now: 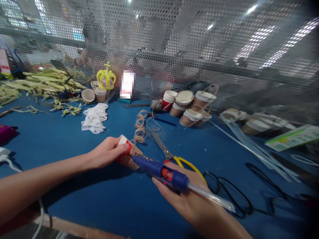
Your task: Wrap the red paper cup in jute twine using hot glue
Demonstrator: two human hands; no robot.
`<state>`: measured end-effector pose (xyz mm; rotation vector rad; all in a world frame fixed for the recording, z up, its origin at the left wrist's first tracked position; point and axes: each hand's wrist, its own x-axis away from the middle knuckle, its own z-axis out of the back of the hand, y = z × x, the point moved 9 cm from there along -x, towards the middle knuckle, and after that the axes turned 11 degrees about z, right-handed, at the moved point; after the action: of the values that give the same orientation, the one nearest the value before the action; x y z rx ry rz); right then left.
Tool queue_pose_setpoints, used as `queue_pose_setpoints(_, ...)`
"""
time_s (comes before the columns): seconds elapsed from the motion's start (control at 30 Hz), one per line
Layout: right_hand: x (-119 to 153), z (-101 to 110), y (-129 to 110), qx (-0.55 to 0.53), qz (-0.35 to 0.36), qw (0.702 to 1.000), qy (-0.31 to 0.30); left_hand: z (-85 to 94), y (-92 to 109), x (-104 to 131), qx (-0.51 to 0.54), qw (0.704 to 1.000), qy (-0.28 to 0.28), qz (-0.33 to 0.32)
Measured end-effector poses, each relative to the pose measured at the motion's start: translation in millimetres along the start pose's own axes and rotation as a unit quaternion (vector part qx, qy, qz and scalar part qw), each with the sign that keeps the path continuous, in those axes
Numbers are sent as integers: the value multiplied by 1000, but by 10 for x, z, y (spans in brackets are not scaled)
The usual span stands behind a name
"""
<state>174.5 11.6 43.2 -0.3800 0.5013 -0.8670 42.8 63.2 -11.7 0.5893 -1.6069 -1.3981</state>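
My left hand (109, 151) is wrapped round a red and white paper cup (123, 141), tilted on its side, with brown twine wound about its lower part. In my right hand (185, 186) is a blue glue gun (154, 167), its nozzle at the twine on the cup. A clear glue stick (211, 196) sticks out of the back of the gun. Loose coils of twine (140, 127) lie just behind the cup and seem to lead to it. Scissors with yellow handles (163, 147) rest on the table beyond the glue gun, partly covered by my right hand.
Twine-wrapped cups (190, 117) stand at the back, with more at the right. Clear glue sticks (259, 146) and a black cord (231, 196) lie on the right. White crumpled cloth (95, 118), a yellow crown (106, 78), a lit phone (127, 84) and pale husks (47, 81) are at the back left.
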Motion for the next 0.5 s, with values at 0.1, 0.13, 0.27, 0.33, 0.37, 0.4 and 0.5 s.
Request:
queue_pose_setpoints(0.1, 1, -9, -12, 4, -2, 1000, -9, 5, -1, 6, -3, 1000, 3, -3)
queue_pose_setpoints(0.13, 4, -12, -8, 4, -5, 1000, -11, 15, -1, 8, -12, 1000, 11, -1)
queue_pose_setpoints(0.27, 10, -19, 8, 6, -5, 1000, -12, 1, 0, 12, -10, 1000, 6, 0)
queue_pose_setpoints(0.33, 9, -26, 13, 9, -2, 1000, -14, -11, -2, 10, -5, 1000, -2, -2)
queue_pose_setpoints(0.37, 8, -26, 19, 9, -4, 1000, -12, 1, -6, 8, -11, 1000, 5, -3)
queue_pose_setpoints(0.4, 7, -23, 29, 7, -8, 1000, -9, 21, -11, 7, -21, 1000, 18, -4)
queue_pose_setpoints(0.5, 7, -10, 39, 3, -13, 1000, 1, 50, -20, 7, -37, 999, 35, -6)
